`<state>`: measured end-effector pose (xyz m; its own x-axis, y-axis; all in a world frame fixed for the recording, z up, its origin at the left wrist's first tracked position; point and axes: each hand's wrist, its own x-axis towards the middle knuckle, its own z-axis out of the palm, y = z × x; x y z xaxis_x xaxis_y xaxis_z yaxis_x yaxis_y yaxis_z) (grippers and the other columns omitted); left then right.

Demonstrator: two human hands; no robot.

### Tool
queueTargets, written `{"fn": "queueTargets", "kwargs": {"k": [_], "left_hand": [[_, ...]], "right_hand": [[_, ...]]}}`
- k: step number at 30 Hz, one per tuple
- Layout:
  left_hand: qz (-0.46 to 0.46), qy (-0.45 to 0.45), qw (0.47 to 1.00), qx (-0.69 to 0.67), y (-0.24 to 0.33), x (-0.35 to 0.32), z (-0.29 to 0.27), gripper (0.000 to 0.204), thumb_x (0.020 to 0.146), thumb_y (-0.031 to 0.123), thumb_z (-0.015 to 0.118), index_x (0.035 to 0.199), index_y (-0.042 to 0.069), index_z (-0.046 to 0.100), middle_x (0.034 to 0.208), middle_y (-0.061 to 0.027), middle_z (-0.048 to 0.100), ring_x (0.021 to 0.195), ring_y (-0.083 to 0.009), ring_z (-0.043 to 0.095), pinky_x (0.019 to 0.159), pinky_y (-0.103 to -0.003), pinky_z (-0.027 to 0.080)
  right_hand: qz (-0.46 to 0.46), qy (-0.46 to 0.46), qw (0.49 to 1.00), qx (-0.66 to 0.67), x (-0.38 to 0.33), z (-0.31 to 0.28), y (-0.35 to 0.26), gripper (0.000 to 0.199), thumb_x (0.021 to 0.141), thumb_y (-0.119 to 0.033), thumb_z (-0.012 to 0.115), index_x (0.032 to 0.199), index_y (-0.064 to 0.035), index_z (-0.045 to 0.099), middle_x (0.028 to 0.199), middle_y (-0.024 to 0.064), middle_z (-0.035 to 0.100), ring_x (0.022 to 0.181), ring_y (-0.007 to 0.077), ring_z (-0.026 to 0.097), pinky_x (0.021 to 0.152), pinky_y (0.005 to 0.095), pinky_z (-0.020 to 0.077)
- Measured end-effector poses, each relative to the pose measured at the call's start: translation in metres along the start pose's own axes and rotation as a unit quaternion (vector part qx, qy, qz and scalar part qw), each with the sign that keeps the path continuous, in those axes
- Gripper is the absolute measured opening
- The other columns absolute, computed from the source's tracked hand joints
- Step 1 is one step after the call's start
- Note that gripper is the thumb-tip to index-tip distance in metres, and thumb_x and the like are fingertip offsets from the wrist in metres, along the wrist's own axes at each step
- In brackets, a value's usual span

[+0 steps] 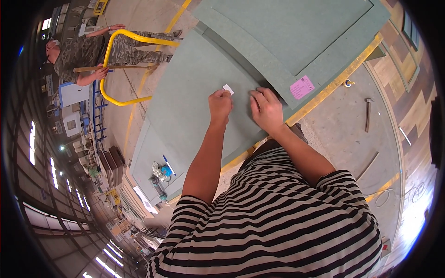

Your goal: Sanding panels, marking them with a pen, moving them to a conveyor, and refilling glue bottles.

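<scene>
My left hand (220, 106) is closed, pinching a small white piece like paper or a sticker (228, 89) over a grey-green board (194, 78). To its right, my right hand (268, 110) rests on the same board with loosely bent fingers set a little apart. Nothing shows between them, though the palm side is hidden. Just beyond this hand, a thick raised panel (278, 41) of the same colour lies on the board. A pink printed label (302, 87) sits on the panel's near corner.
A yellow tubular handle (107, 69) rises at the left, beside a person (76, 60) in camouflage holding a wooden stick. A teal-and-metal tool (161, 172) and a blue pen (169, 164) lie on the board's left end. A hammer (368, 116) lies on the floor at right.
</scene>
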<state>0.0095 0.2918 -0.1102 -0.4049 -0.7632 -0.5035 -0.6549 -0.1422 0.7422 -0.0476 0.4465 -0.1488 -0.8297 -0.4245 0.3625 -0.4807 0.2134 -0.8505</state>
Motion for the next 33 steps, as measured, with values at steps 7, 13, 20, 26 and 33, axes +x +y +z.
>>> {"fn": "queueTargets", "kwargs": {"k": [7, 13, 20, 26, 33], "left_hand": [[0.063, 0.095, 0.98, 0.165, -0.025, 0.012, -0.002, 0.025, 0.084, 0.02, 0.06, 0.074, -0.003, 0.06, 0.065, -0.0155, 0.06, 0.061, -0.0269, 0.058, 0.062, -0.04, 0.047], [0.112, 0.09, 0.974, 0.178, -0.066, -0.005, -0.041, 0.024, 0.082, 0.019, 0.06, 0.076, -0.004, 0.059, 0.068, -0.0186, 0.06, 0.062, -0.0288, 0.058, 0.061, -0.04, 0.046], [0.121, 0.139, 0.975, 0.125, -0.124, -0.105, -0.072, 0.021, 0.09, 0.016, 0.057, 0.082, -0.004, 0.059, 0.065, -0.0182, 0.058, 0.057, -0.029, 0.056, 0.056, -0.039, 0.045], [0.266, 0.213, 0.919, 0.196, -0.174, -0.188, -0.09, 0.015, 0.094, 0.01, 0.05, 0.094, -0.002, 0.06, 0.068, -0.0187, 0.06, 0.061, -0.031, 0.059, 0.058, -0.039, 0.047], [0.135, 0.241, 0.949, 0.151, -0.305, -0.242, -0.121, 0.018, 0.095, 0.013, 0.05, 0.089, -0.002, 0.059, 0.069, -0.0227, 0.058, 0.061, -0.0385, 0.055, 0.057, -0.041, 0.044]], "right_hand": [[-0.008, 0.006, 1.0, 0.011, 0.003, -0.003, -0.006, 0.016, 0.08, -0.005, 0.066, 0.096, -0.0035, 0.065, 0.096, 0.0156, 0.062, 0.083, 0.0332, 0.062, 0.073, 0.0385, 0.0522], [-0.033, -0.008, 0.999, 0.006, 0.002, -0.002, -0.004, 0.016, 0.081, -0.007, 0.066, 0.097, -0.0032, 0.066, 0.096, 0.0163, 0.062, 0.085, 0.0342, 0.062, 0.074, 0.0401, 0.0516], [-0.029, -0.035, 0.999, 0.016, 0.0, 0.003, 0.0, 0.017, 0.083, -0.008, 0.064, 0.1, -0.0045, 0.067, 0.1, 0.0168, 0.061, 0.086, 0.034, 0.062, 0.074, 0.0397, 0.0511], [-0.125, -0.114, 0.984, -0.05, -0.008, -0.023, -0.01, 0.025, 0.079, -0.008, 0.066, 0.103, -0.005, 0.065, 0.114, 0.0208, 0.056, 0.105, 0.0384, 0.056, 0.085, 0.0462, 0.0484], [-0.233, -0.256, 0.937, -0.045, -0.131, -0.104, 0.004, 0.028, 0.08, -0.012, 0.068, 0.107, -0.0079, 0.066, 0.128, 0.0241, 0.051, 0.115, 0.0398, 0.052, 0.093, 0.0479, 0.0453]]}}
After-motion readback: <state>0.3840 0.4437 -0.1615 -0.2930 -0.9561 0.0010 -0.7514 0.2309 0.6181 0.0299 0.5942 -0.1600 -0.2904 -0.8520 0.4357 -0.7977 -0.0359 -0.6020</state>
